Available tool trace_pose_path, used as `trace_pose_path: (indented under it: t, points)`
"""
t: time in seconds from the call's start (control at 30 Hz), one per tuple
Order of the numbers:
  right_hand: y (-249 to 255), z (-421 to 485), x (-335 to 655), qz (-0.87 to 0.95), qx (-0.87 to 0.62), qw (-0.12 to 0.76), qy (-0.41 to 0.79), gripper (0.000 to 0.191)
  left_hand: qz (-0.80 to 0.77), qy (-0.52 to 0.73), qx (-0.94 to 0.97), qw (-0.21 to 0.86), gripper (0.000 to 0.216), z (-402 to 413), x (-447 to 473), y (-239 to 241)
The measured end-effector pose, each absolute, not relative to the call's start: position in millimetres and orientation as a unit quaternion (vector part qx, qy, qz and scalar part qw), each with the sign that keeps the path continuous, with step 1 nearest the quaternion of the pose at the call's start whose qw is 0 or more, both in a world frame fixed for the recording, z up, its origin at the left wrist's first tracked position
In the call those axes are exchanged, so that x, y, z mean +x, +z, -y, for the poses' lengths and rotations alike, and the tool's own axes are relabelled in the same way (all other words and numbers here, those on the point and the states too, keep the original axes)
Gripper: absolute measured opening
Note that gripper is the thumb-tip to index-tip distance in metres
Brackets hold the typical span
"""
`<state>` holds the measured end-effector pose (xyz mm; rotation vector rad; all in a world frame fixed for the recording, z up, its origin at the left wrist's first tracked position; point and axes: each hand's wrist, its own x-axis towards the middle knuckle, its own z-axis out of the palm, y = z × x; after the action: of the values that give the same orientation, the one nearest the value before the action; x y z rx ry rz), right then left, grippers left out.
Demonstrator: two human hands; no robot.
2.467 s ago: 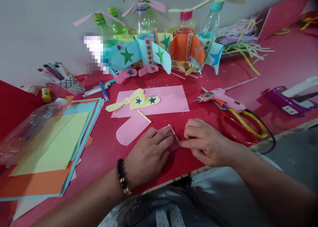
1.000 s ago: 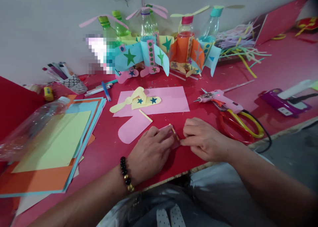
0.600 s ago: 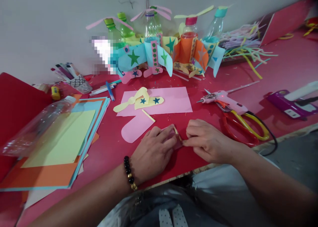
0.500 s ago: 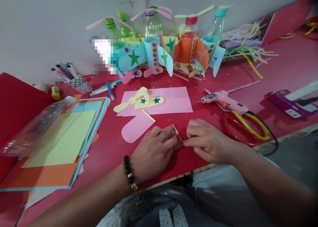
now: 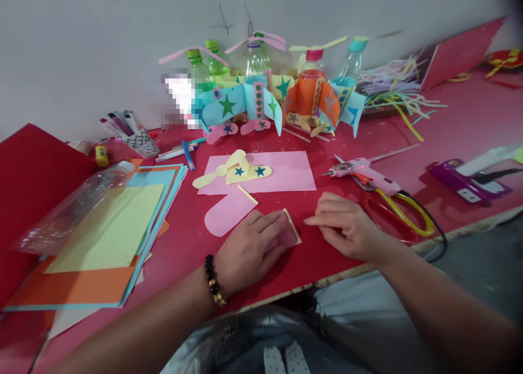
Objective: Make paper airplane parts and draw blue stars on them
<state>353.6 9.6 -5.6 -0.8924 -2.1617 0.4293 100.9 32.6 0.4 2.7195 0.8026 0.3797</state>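
Note:
My left hand (image 5: 248, 247), with a bead bracelet at the wrist, lies flat on a small pink paper piece (image 5: 291, 233) that has a yellow strip along its right edge. Its fingers are stretched out and press the paper onto the red table (image 5: 183, 243). My right hand (image 5: 345, 227) rests on the table just right of the piece, apart from it, index finger pointing left, holding nothing. Another pink cut-out (image 5: 226, 213) with a yellow strip lies just beyond my left hand.
A pink sheet (image 5: 286, 172) carries yellow star shapes (image 5: 239, 169). A pink glue gun (image 5: 362, 169) and yellow-handled scissors (image 5: 402, 213) lie right. Stacked coloured paper (image 5: 102, 237) and a clear bottle (image 5: 69, 210) lie left. Decorated bottles (image 5: 281, 90) line the wall.
My right hand has let go of the small pink piece's edge and drawn a little to the right. My left hand still presses the piece flat. The camera has tilted slightly.

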Motion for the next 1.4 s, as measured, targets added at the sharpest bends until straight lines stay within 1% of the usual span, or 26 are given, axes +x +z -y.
trace_pose_path:
  t: [0.07, 0.2, 0.4, 0.57, 0.67, 0.73, 0.9, 1.03, 1.2, 1.27, 1.4]
  points:
    - [-6.5, -11.1, 354.0, 0.837, -0.36, 0.376, 0.167, 0.029, -0.314, 0.128, 0.931, 0.135, 0.036, -32.9, 98.1, 2.3]
    - [-7.1, -12.2, 352.2, 0.832, -0.373, 0.374, 0.172, 0.026, -0.382, 0.118, 0.908, 0.123, 0.047, -31.8, 93.5, 2.8]
    - [-5.3, -11.9, 349.7, 0.836, -0.368, 0.366, 0.178, 0.023, -0.402, 0.11, 0.893, 0.171, 0.053, -32.1, 90.7, 3.9]
    - [-4.9, -14.3, 348.0, 0.839, -0.372, 0.357, 0.174, 0.022, -0.395, 0.12, 0.884, 0.22, 0.046, -36.0, 88.8, 7.8]
    - [-5.2, -16.9, 345.7, 0.839, -0.379, 0.353, 0.165, 0.022, -0.388, 0.126, 0.884, 0.23, 0.04, -37.2, 88.3, 8.2]
    - [-6.7, -18.7, 343.6, 0.838, -0.389, 0.351, 0.151, 0.022, -0.386, 0.129, 0.883, 0.235, 0.039, -37.1, 88.1, 8.1]
    - [-13.4, -20.9, 340.1, 0.826, -0.418, 0.361, 0.114, 0.021, -0.385, 0.136, 0.879, 0.247, 0.059, -35.5, 85.2, 9.1]
    - [-16.8, -17.1, 341.3, 0.799, -0.459, 0.376, 0.096, 0.02, -0.381, 0.124, 0.879, 0.259, 0.065, -34.6, 80.4, 11.9]
    - [-17.7, -13.2, 342.2, 0.786, -0.488, 0.372, 0.073, 0.021, -0.392, 0.11, 0.874, 0.265, 0.062, -37.4, 79.1, 13.3]
    - [-17.3, -13.0, 341.7, 0.771, -0.507, 0.374, 0.088, 0.021, -0.392, 0.106, 0.873, 0.269, 0.059, -39.4, 79.9, 12.8]
    - [-14.9, -11.8, 339.4, 0.736, -0.548, 0.373, 0.14, 0.02, -0.382, 0.12, 0.873, 0.28, 0.046, -42.0, 80.0, 11.9]
